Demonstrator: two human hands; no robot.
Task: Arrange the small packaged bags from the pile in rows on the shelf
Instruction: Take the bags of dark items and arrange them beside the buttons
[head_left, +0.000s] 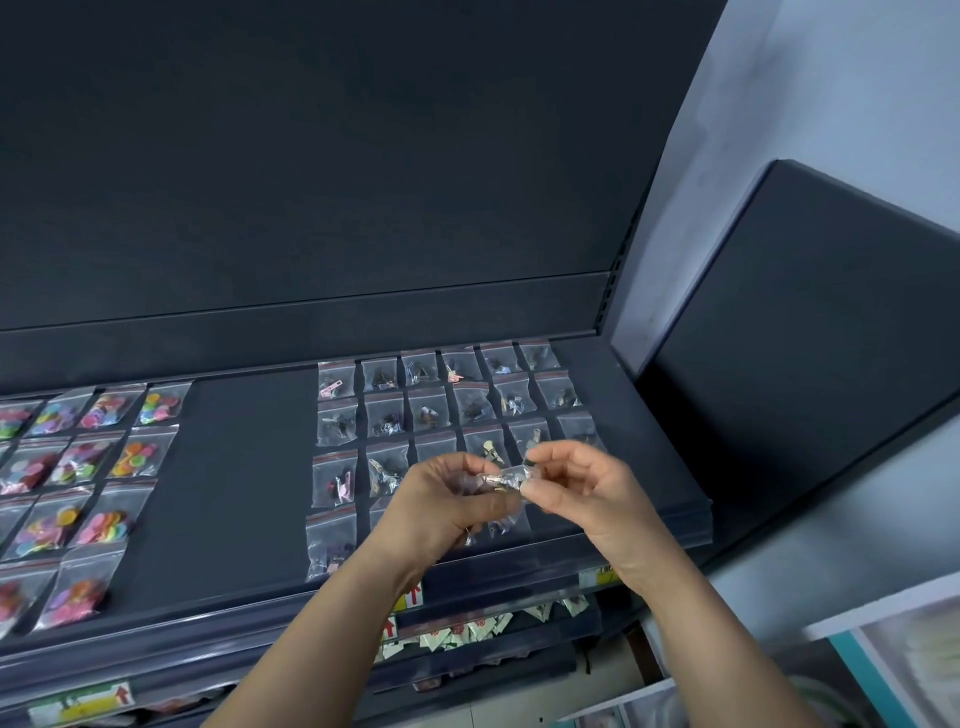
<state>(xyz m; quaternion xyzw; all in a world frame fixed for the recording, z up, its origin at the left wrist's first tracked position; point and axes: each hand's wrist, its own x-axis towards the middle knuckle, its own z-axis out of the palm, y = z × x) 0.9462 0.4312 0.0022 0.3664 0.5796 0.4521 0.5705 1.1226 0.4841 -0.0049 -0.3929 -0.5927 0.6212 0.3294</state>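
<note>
- The left hand (447, 499) and right hand (587, 493) each pinch one end of a small clear plastic bag (506, 477), above the dark grey shelf (249, 467).
- A slippery grip may drop it, scattering the laid rows of clear bags (431, 410).

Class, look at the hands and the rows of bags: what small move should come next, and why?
Probably lay the small bag, pinched between the left hand and right hand, down at the front right of the shelf, where the nearest row looks unfinished.
</note>
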